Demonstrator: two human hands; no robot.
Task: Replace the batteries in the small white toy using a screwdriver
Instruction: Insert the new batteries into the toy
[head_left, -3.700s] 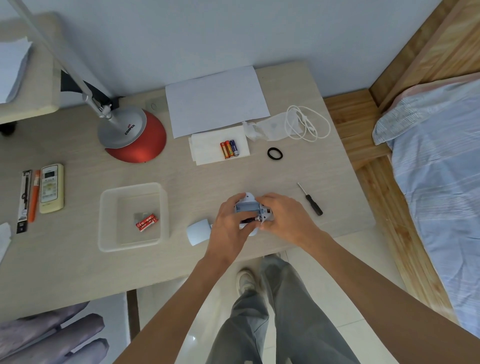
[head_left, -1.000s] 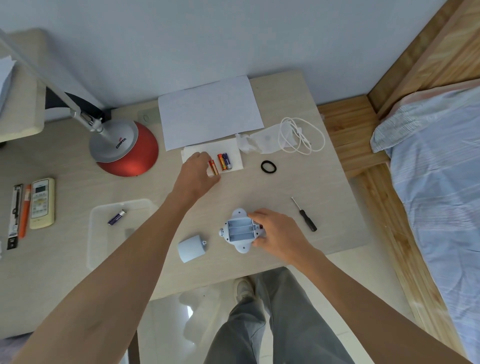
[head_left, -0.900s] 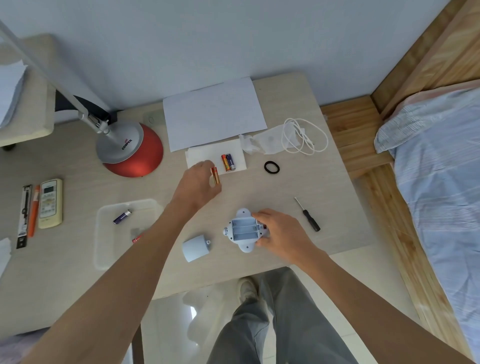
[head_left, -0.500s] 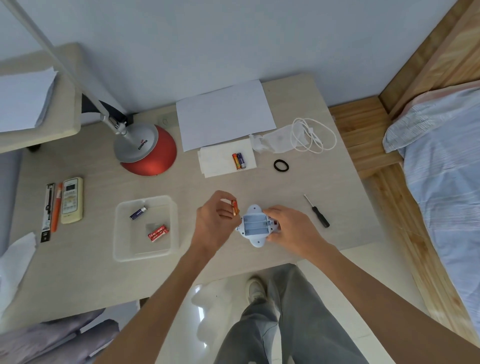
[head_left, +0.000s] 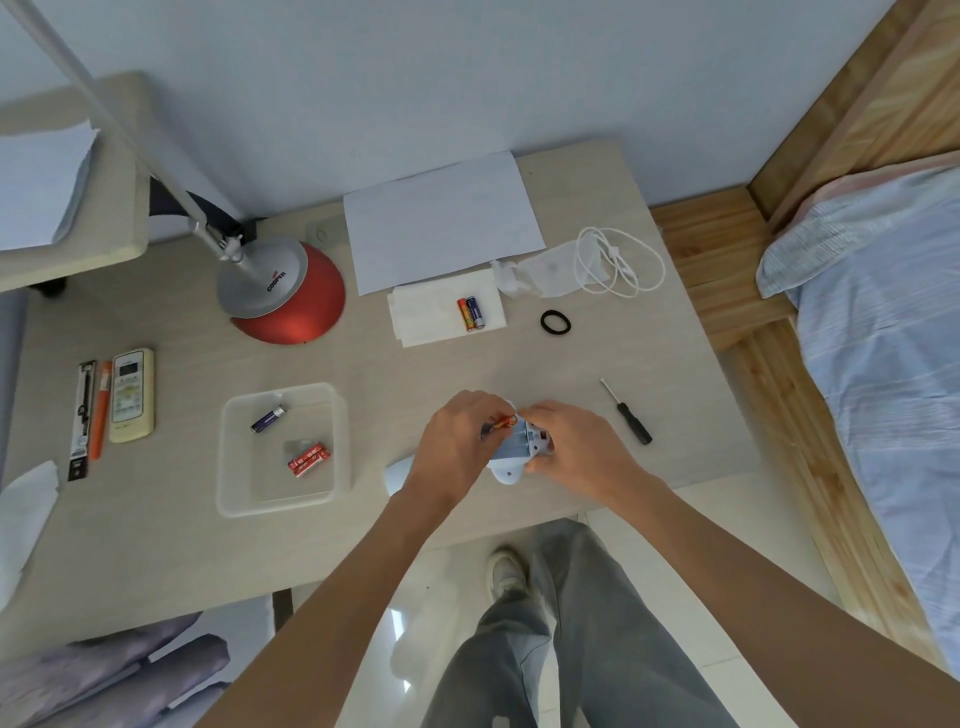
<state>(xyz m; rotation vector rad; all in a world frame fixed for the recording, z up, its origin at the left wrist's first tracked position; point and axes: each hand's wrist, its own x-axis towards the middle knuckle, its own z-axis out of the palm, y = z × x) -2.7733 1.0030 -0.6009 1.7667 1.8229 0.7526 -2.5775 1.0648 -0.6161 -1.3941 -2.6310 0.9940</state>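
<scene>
The small white toy (head_left: 514, 457) lies tilted near the table's front edge, its battery bay facing up. My right hand (head_left: 576, 449) grips its right side. My left hand (head_left: 457, 447) pinches an orange battery (head_left: 503, 422) at the bay's top left edge. Two more fresh batteries (head_left: 470, 313) lie on a white tissue (head_left: 431, 317) farther back. The black-handled screwdriver (head_left: 627, 414) lies on the table to the right of my hands. The toy's cover (head_left: 397, 475) is mostly hidden behind my left wrist.
A clear plastic tray (head_left: 283, 449) on the left holds two red batteries (head_left: 309, 460) and a purple one (head_left: 268, 419). A red lamp base (head_left: 283, 291), a remote (head_left: 132, 395), paper (head_left: 441, 221), a white cable (head_left: 618, 262) and a black ring (head_left: 555, 322) lie around. A bed (head_left: 883, 364) stands at right.
My left hand picked one orange battery from the tissue and carried it to the toy, where it now meets the bay. My right hand kept its hold and tilted the toy.
</scene>
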